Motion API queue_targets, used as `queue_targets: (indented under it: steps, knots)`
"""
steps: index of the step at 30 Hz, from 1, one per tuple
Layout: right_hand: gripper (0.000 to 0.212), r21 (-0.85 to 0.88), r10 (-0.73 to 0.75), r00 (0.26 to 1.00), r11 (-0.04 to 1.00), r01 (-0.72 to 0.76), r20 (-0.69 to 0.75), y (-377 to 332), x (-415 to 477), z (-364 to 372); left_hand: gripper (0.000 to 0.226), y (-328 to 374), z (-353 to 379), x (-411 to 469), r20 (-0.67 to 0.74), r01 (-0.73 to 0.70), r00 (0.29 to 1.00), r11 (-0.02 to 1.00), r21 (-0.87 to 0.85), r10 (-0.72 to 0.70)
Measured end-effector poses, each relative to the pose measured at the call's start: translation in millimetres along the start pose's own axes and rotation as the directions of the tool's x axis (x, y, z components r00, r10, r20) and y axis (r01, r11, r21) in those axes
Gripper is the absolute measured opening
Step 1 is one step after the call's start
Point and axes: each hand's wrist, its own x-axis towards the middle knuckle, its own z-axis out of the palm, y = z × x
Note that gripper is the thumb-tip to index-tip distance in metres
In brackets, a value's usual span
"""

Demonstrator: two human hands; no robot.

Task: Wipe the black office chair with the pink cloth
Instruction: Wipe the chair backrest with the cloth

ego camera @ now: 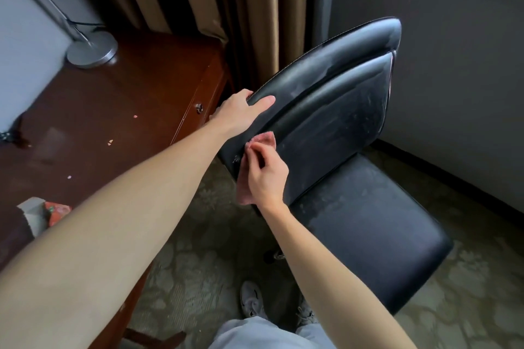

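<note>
The black office chair [334,110] stands in the middle of the view, its backrest tilted toward me and its dusty seat [368,229] to the lower right. My left hand [241,112] grips the left top edge of the backrest, thumb over the front. My right hand [266,176] pinches the pink cloth [262,140] against the backrest's left side edge, just below my left hand. Part of the cloth hangs down behind my right hand.
A dark wooden desk [119,110] stands to the left with a silver lamp base [92,49] at its back and a torn packet [42,212] near its front. Brown curtains [221,3] hang behind. A grey wall [453,65] is on the right. My shoes [252,300] stand on patterned carpet.
</note>
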Motion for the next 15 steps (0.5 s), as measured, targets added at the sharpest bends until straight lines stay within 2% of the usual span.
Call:
queue_targets:
  steps: [2, 4, 6, 9, 12, 15]
  knots:
    - [0.014, -0.01, -0.026, 1.0, 1.0, 0.027, 0.013, 2.3, 5.8, -5.7, 0.078, 2.4, -0.3, -1.4, -0.005, 0.012, 1.0, 1.0, 0.005, -0.012]
    - [0.012, 0.006, -0.035, 0.998, 0.999, 0.036, -0.051, 1.8, 30.3, -16.7, 0.086, 4.2, -1.4, -1.7, -0.002, 0.027, 1.0, 1.0, 0.0, -0.027]
    - [0.011, 0.055, 0.047, 0.982, 0.998, -0.038, -0.181, 0.9, 75.0, -36.5, 0.087, 4.9, -1.9, -1.5, 0.008, 0.033, 0.999, 0.999, -0.006, -0.033]
    - [0.014, 0.06, 0.174, 0.93, 0.985, -0.163, -0.323, 4.7, 145.4, -73.0, 0.078, 4.3, -0.6, 0.1, 0.02, 0.022, 1.0, 1.0, -0.018, -0.021]
    - [0.015, 0.077, 0.209, 0.914, 0.978, -0.195, -0.348, 7.6, 171.0, -84.9, 0.081, 5.9, -0.9, 3.8, 0.019, 0.028, 0.999, 1.0, 0.004, -0.028]
    - [0.014, 0.054, 0.128, 0.948, 0.992, -0.117, -0.292, 6.1, 135.8, -56.8, 0.08, 5.4, -1.3, 10.0, 0.016, 0.035, 0.999, 0.999, 0.027, -0.035]
